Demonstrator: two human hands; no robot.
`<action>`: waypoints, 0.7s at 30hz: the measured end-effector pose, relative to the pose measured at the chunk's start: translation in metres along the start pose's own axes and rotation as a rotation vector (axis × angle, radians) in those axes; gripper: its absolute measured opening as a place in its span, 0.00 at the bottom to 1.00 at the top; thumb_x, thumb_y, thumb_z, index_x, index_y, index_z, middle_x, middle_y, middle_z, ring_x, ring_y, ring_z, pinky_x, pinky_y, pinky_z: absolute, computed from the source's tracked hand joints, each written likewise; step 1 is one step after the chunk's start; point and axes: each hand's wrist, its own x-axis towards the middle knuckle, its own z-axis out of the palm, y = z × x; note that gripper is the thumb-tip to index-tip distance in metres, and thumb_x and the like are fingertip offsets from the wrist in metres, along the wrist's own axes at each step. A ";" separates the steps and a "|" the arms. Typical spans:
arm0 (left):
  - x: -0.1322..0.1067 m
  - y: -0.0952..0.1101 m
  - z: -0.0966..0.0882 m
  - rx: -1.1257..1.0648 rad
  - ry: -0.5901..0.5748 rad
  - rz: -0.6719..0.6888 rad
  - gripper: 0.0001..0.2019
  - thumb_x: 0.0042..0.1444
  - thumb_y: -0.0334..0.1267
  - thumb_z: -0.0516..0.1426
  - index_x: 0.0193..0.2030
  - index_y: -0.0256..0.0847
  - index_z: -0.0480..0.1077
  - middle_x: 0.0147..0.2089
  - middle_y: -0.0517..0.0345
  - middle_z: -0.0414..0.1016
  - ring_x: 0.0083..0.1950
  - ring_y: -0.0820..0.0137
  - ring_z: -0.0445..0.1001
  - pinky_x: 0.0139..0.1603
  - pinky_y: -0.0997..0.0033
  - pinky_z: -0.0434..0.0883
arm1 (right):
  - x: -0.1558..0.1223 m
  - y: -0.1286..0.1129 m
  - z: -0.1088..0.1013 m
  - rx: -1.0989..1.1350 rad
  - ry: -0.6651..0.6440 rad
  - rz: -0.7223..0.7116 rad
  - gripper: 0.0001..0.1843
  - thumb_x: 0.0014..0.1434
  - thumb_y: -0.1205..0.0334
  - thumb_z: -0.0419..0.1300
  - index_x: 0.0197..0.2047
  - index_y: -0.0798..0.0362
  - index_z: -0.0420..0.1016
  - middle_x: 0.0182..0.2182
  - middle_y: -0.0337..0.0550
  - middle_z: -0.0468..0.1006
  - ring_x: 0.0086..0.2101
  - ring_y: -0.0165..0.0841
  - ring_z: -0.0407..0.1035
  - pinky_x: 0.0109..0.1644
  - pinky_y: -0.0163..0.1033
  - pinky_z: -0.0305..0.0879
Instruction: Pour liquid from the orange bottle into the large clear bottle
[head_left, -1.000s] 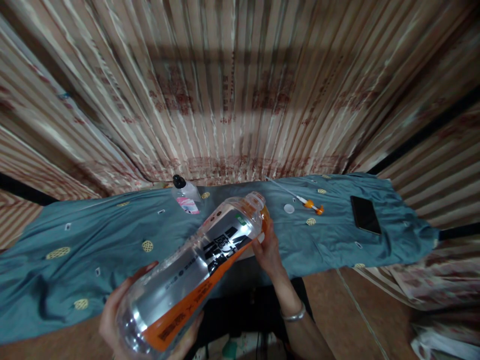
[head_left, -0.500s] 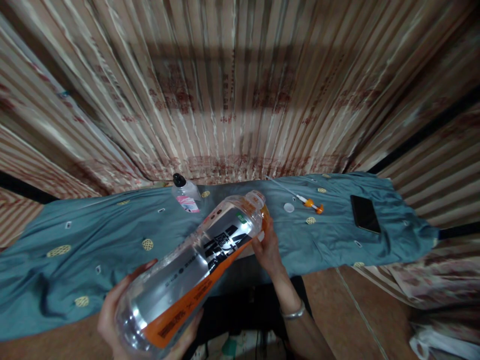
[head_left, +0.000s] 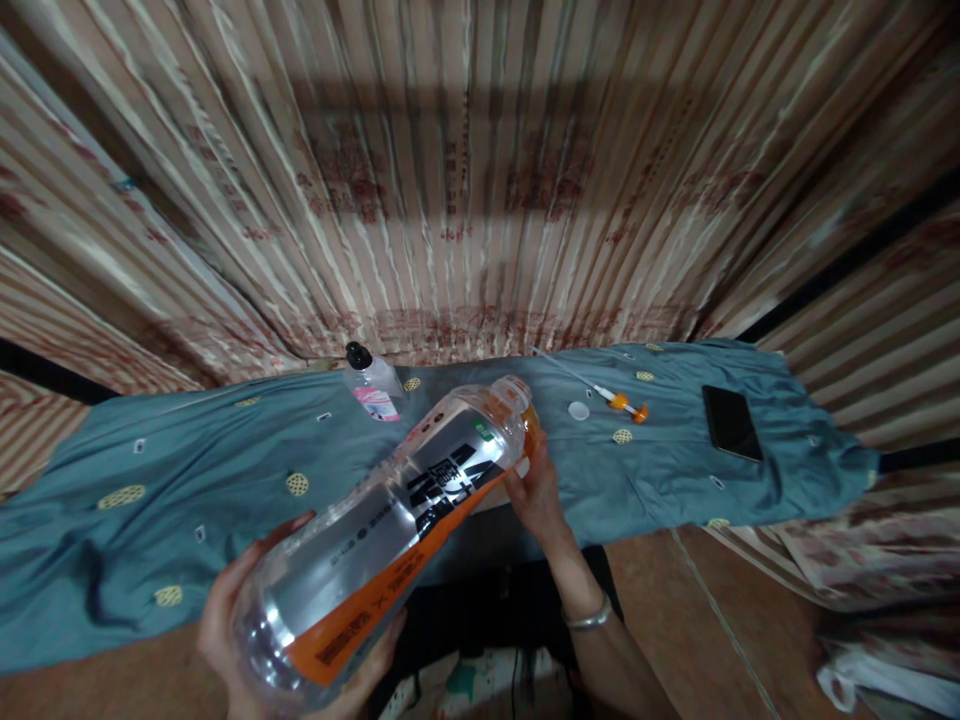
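Note:
My left hand is wrapped round the base of a large clear plastic bottle with a silver and orange label. The bottle is tilted, its uncapped mouth pointing up and to the right. My right hand, with a silver bangle at the wrist, is closed on an amber, see-through container just behind that mouth. Most of this container is hidden by the big bottle and my fingers, so I cannot tell whether the two touch or whether liquid flows.
On the teal pineapple-print cloth lie an orange and white pump top with a long tube, a small white disc and a black phone. A clear bottle with a black cap is farther back. Striped curtains hang behind.
Almost nothing differs. The large bottle's mouth and my right hand have shifted very slightly; both hands keep their hold.

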 end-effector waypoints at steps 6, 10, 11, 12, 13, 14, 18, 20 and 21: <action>-0.007 -0.041 0.001 -0.011 -0.020 0.113 0.66 0.30 0.54 0.86 0.82 0.57 0.75 0.64 0.53 0.91 0.55 0.50 0.92 0.54 0.51 0.93 | 0.000 0.000 0.000 -0.004 -0.017 -0.006 0.34 0.80 0.35 0.65 0.75 0.51 0.74 0.59 0.62 0.93 0.61 0.57 0.90 0.66 0.60 0.90; 0.001 -0.019 0.013 -0.030 0.034 0.013 0.66 0.26 0.53 0.86 0.79 0.58 0.73 0.68 0.53 0.88 0.61 0.44 0.91 0.63 0.40 0.93 | 0.000 0.002 -0.001 -0.015 -0.011 -0.023 0.36 0.81 0.34 0.64 0.78 0.51 0.72 0.62 0.63 0.92 0.62 0.58 0.90 0.65 0.60 0.90; 0.005 -0.011 0.020 -0.032 0.043 -0.011 0.67 0.25 0.53 0.86 0.79 0.58 0.72 0.70 0.52 0.87 0.64 0.42 0.91 0.65 0.38 0.92 | 0.000 0.002 -0.001 -0.018 -0.009 -0.026 0.35 0.82 0.35 0.64 0.78 0.51 0.72 0.62 0.63 0.92 0.62 0.58 0.90 0.65 0.60 0.90; 0.010 -0.002 0.027 -0.036 0.048 -0.030 0.67 0.25 0.53 0.87 0.79 0.59 0.71 0.71 0.51 0.85 0.67 0.40 0.90 0.66 0.36 0.92 | 0.000 0.003 -0.001 -0.018 -0.010 -0.031 0.35 0.82 0.35 0.64 0.77 0.51 0.73 0.62 0.64 0.92 0.62 0.58 0.90 0.65 0.60 0.90; 0.014 0.005 0.033 -0.040 0.049 -0.037 0.68 0.26 0.53 0.87 0.79 0.59 0.70 0.73 0.51 0.85 0.70 0.39 0.89 0.67 0.36 0.92 | -0.001 0.003 0.000 -0.015 -0.011 -0.037 0.34 0.82 0.36 0.64 0.77 0.51 0.73 0.62 0.64 0.92 0.62 0.58 0.90 0.65 0.60 0.90; 0.018 0.012 0.038 -0.047 0.049 -0.047 0.67 0.26 0.53 0.87 0.78 0.59 0.70 0.73 0.51 0.84 0.71 0.38 0.88 0.68 0.35 0.91 | -0.001 0.003 0.000 -0.010 -0.013 -0.041 0.33 0.83 0.37 0.64 0.77 0.51 0.73 0.62 0.64 0.92 0.62 0.58 0.90 0.65 0.60 0.90; 0.017 0.013 0.038 -0.066 0.047 -0.055 0.66 0.25 0.52 0.86 0.77 0.60 0.70 0.74 0.51 0.84 0.73 0.37 0.87 0.69 0.35 0.91 | -0.001 0.003 0.000 -0.010 -0.022 -0.037 0.34 0.82 0.39 0.65 0.78 0.51 0.73 0.64 0.64 0.91 0.63 0.57 0.90 0.66 0.60 0.89; 0.009 0.002 0.028 -0.065 0.044 -0.047 0.66 0.25 0.52 0.86 0.78 0.60 0.71 0.72 0.52 0.85 0.70 0.39 0.88 0.67 0.36 0.91 | -0.001 0.003 0.000 -0.014 -0.024 -0.034 0.33 0.82 0.39 0.65 0.78 0.51 0.73 0.64 0.64 0.91 0.62 0.57 0.90 0.66 0.59 0.90; 0.004 -0.005 0.022 -0.059 0.040 -0.033 0.66 0.26 0.52 0.86 0.78 0.61 0.72 0.71 0.53 0.86 0.67 0.41 0.89 0.66 0.37 0.92 | -0.001 0.003 0.000 -0.015 -0.021 -0.033 0.33 0.83 0.39 0.65 0.78 0.51 0.73 0.64 0.63 0.91 0.62 0.56 0.90 0.65 0.58 0.90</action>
